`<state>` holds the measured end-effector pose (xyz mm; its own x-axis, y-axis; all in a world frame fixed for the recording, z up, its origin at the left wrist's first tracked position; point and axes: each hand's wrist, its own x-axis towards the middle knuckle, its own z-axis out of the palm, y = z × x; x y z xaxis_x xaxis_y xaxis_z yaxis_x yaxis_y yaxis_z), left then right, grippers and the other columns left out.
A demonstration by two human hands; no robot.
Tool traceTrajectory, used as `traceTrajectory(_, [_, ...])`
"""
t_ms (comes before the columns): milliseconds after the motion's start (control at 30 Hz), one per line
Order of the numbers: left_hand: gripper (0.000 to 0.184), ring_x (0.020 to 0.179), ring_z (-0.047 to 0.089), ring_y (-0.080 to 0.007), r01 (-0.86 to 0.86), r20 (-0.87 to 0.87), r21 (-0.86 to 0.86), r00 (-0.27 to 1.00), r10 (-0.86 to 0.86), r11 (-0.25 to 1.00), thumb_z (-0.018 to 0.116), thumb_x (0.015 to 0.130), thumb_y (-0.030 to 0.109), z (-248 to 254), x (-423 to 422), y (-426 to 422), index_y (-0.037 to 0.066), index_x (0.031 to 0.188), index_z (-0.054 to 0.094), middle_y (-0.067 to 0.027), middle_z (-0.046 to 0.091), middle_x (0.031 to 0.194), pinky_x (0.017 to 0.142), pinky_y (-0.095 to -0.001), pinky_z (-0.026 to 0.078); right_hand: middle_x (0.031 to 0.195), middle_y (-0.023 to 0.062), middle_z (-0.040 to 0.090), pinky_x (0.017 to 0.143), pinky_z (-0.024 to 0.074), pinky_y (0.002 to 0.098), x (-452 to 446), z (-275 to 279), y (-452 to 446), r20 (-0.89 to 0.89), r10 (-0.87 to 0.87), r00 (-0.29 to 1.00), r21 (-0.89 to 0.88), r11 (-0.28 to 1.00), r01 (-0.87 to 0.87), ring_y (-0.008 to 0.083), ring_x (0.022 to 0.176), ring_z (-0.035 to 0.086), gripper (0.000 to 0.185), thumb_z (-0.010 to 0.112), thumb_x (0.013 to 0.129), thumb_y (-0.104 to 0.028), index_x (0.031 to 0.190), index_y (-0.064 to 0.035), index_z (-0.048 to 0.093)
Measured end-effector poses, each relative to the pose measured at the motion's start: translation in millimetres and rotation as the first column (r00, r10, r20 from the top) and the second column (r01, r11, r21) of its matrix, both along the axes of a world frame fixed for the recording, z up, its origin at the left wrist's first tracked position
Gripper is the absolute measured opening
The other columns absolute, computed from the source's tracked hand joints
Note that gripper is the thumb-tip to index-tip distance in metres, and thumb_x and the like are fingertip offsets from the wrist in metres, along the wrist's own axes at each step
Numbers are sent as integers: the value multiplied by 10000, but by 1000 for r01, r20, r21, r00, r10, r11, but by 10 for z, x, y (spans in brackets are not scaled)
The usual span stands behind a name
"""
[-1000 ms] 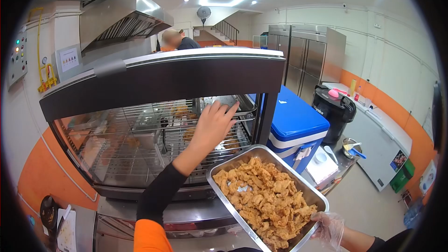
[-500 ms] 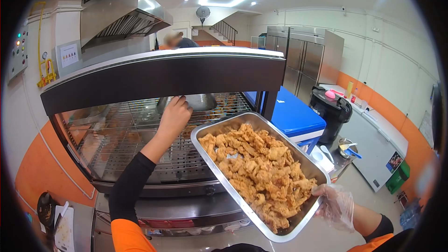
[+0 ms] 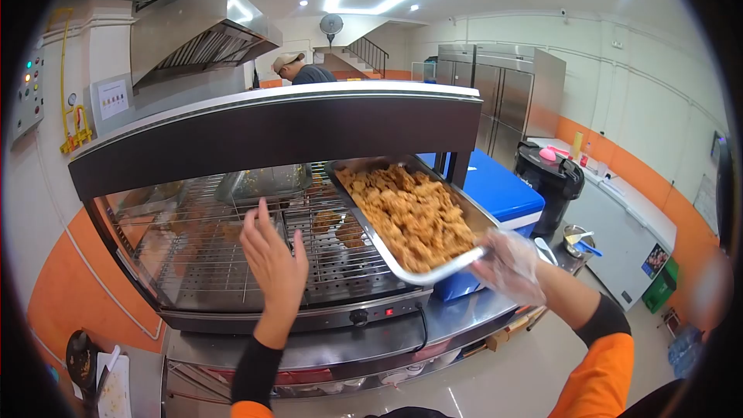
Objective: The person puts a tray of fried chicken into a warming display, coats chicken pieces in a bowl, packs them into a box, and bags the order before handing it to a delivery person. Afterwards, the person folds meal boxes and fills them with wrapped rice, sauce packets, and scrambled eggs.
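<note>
My right hand point(image 3: 507, 267), in a clear plastic glove, grips the near right corner of a metal tray point(image 3: 422, 277). Fried chicken pieces point(image 3: 414, 213) are heaped in it. The tray's far end reaches inside the food warmer point(image 3: 279, 120), over its wire rack point(image 3: 309, 220). My left hand point(image 3: 272, 259) is bare and open, fingers spread, in front of the rack and holding nothing. Beyond its fingertips, a second metal tray point(image 3: 263, 183) with crumbs in it sits on the rack. A few fried pieces point(image 3: 340, 230) lie lower in the warmer, beneath the wires.
Right of the warmer stand a blue cooler box point(image 3: 495, 186) and a black lidded container point(image 3: 546, 186). A bowl with utensils point(image 3: 579, 241) is on the steel counter point(image 3: 457, 323). Lower left lies a cutting board point(image 3: 114, 387). Behind the warmer, a person point(image 3: 302, 70) in a cap leans forward.
The chicken tray has moved up and away from me, into the warmer's opening. My left hand has let go of the other tray, now further left on the rack, and drawn back.
</note>
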<state>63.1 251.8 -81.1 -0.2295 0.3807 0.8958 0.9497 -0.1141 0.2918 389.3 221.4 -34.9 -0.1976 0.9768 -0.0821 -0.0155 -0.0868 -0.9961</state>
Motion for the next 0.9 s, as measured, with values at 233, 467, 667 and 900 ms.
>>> traceTrajectory(233, [852, 1255, 220, -422, 281, 336, -13, 905, -261, 960, 662, 756, 146, -807, 27, 549, -60, 1363, 101, -274, 215, 1307, 1037, -471, 221, 1063, 161, 575, 657, 559, 229, -611, 267, 906, 232, 43, 972, 288, 951, -112, 224, 863, 629, 248, 419, 906, -93, 1124, 22, 445])
traceTrajectory(467, [804, 1178, 283, -395, 306, 390, 24, 874, -290, 952, 641, 752, 108, -929, 97, 690, -66, 1353, 137, -254, 249, 1247, 1017, -465, 225, 1027, 175, 606, 685, 583, 238, -972, 291, 1643, -415, -2, 910, -45, 999, -18, 256, 827, 645, 347, 422, 936, -187, 1169, 59, 350])
traceTrajectory(667, [864, 1152, 283, -417, 477, 408, -48, 811, -419, 878, 649, 731, 106, -931, 607, 796, -67, 1373, 98, -290, 261, 1210, 999, -480, 230, 1030, 153, 619, 656, 549, 299, -726, 118, 1575, 93, 204, 975, 102, 972, -213, 248, 808, 654, 369, 497, 915, -269, 1125, 35, 491])
traceTrajectory(900, [913, 1166, 276, -443, 625, 360, -54, 740, -569, 779, 623, 752, 149, -950, 1690, 1051, -99, 1381, 9, -326, 229, 1281, 1007, -491, 238, 1205, 127, 546, 974, 379, 349, 456, -1438, 1023, 860, 499, 104, -288, 643, -709, 270, 1112, 509, 464, 459, 906, -408, 1247, -97, 502])
